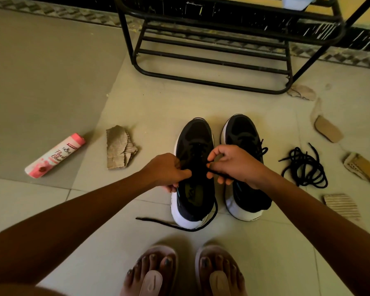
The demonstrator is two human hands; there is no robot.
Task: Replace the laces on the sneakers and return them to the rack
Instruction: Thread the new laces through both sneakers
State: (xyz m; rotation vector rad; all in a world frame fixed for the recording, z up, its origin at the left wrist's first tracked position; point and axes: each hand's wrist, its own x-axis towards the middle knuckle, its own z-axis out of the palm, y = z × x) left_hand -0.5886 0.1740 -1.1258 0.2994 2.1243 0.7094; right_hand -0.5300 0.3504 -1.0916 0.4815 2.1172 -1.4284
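Observation:
Two black sneakers with white soles stand side by side on the tiled floor, toes pointing away from me. My left hand [168, 171] grips the left sneaker [193, 135] at its eyelet edge. My right hand [233, 165] pinches a black lace [175, 225] over the same shoe's tongue; the lace's loose end trails round the heel onto the floor. The right sneaker [241, 129] keeps its lace, partly hidden by my right hand. A loose bundle of black laces [303, 167] lies to the right. The black metal shoe rack [212, 58] stands beyond the shoes.
A pink and white bottle [55, 155] lies on the floor at the left. Several torn cardboard scraps [120, 147] are scattered around the shoes. My feet in pink sandals [156, 274] are at the bottom. A wall with dark skirting runs behind the rack.

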